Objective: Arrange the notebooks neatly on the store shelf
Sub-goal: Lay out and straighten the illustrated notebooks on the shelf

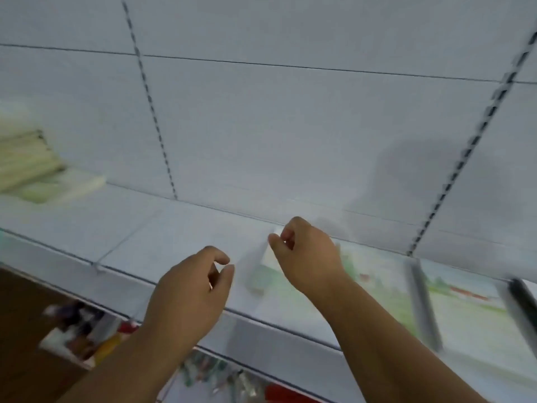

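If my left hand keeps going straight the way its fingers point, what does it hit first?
Probably the near left edge of the notebooks lying flat on the shelf. The left hand points up and right toward them, with only bare shelf between. Motion blur makes depth uncertain.

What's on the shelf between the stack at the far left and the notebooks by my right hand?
Head view: nothing, only bare shelf between the pale stack and the notebooks.

Shelf [180, 228]: pale blue-grey. On it, right: notebooks [377, 289], covers with green-and-white landscape print, red accents. On it, far left: cream and pale green stack [26, 167].
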`<control>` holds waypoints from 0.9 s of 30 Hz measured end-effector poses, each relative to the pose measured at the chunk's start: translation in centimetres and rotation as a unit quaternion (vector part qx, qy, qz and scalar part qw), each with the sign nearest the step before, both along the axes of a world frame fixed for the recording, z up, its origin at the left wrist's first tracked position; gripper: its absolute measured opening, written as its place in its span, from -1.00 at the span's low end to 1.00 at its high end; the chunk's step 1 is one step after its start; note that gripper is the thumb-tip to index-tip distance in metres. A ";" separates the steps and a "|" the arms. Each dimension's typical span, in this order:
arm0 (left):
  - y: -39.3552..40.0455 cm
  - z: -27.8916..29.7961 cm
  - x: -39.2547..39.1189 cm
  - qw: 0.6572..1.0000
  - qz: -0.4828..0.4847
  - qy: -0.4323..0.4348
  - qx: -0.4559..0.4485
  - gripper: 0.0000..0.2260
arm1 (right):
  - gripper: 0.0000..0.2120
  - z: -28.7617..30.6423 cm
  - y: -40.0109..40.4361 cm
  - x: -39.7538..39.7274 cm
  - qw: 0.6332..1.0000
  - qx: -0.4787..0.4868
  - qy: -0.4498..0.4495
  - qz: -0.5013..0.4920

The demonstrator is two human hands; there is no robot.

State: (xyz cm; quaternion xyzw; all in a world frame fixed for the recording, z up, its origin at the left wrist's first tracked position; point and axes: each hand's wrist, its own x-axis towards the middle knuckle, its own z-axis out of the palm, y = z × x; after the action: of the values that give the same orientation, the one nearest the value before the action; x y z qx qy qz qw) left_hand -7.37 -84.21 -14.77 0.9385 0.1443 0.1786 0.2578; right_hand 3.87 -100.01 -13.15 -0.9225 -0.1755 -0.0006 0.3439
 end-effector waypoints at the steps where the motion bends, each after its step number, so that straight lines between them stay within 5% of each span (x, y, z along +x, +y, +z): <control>1: 3.3 0.4 -2.0 0.999 0.028 -0.014 0.006 -0.95 | -0.77 0.1 3.9 -1.1 0.999 0.025 0.001 0.029; 10: 25.3 4.1 -13.8 0.968 0.220 -0.124 -0.009 -0.88 | -0.72 0.3 31.3 -6.9 0.970 0.043 0.050 0.235; 15: 34.6 2.9 -13.3 0.958 0.257 -0.125 0.007 -0.88 | -0.60 -0.8 43.2 -3.9 0.965 0.049 0.084 0.244; 21: 47.2 4.6 -9.5 0.959 0.260 -0.109 0.013 -0.89 | -0.46 -1.9 56.8 2.0 0.944 0.086 0.267 0.172; 27: 58.4 3.3 -6.4 0.967 0.225 -0.115 -0.019 -0.89 | -0.24 -5.0 66.6 6.4 0.975 -0.122 0.131 0.132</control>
State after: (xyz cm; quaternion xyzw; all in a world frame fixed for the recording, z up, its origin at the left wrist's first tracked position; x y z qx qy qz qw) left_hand -13.73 -25.79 -11.46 0.8498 0.3246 0.3363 0.2438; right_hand 10.31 -33.45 -18.17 -0.9181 -0.2479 0.1872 0.2463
